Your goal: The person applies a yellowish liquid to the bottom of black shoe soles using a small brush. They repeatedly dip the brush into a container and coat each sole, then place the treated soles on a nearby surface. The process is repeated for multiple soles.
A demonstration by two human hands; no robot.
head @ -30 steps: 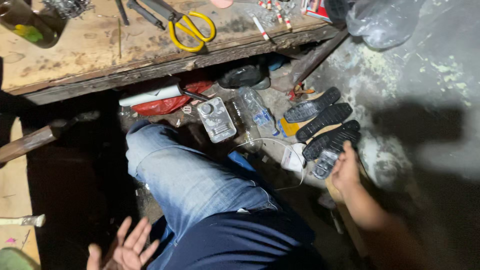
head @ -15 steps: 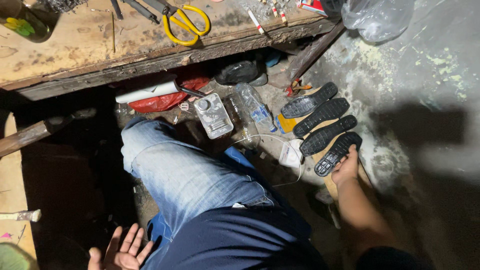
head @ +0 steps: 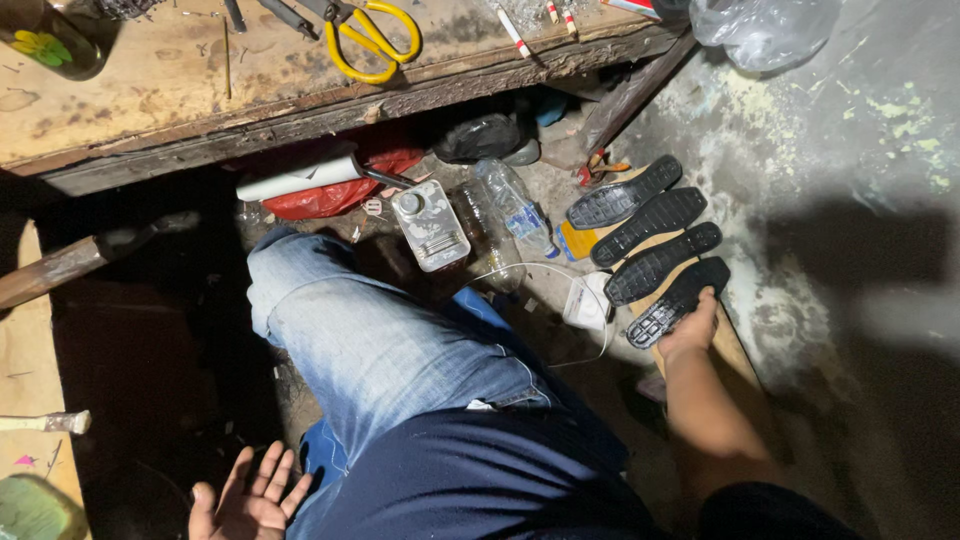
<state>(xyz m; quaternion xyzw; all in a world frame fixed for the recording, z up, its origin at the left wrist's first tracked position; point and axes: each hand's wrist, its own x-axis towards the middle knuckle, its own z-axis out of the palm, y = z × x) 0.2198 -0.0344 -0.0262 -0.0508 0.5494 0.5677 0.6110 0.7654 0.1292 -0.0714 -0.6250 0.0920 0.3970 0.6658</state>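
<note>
In the head view, the right hand (head: 690,328) reaches down to the floor on the right and rests on the nearest of four black rubber shoe soles (head: 652,250), which lie side by side in a slanted row on a strip of tan board. Each sole is long, narrow and ribbed with a fine tread. The hand touches the near sole (head: 678,300) at its lower edge; whether its fingers are closed on it or only pressing on it cannot be told.

The left hand (head: 250,495) hangs at the near left, palm up, fingers spread apart and empty, beside a leg in faded blue jeans (head: 370,340).

Left of the soles on the dirty floor lie one clear plastic bottle (head: 515,208), one flat rectangular metal can (head: 430,225) with a round cap, a white paper roll (head: 298,178) on a red plastic bag (head: 335,195), and a small white box (head: 588,303) ringed by thin wire.

At the far side, a worn wooden surface (head: 150,90) carries one pair of yellow-handled scissors (head: 372,38). A crumpled clear plastic bag (head: 765,30) sits at the far right.
</note>
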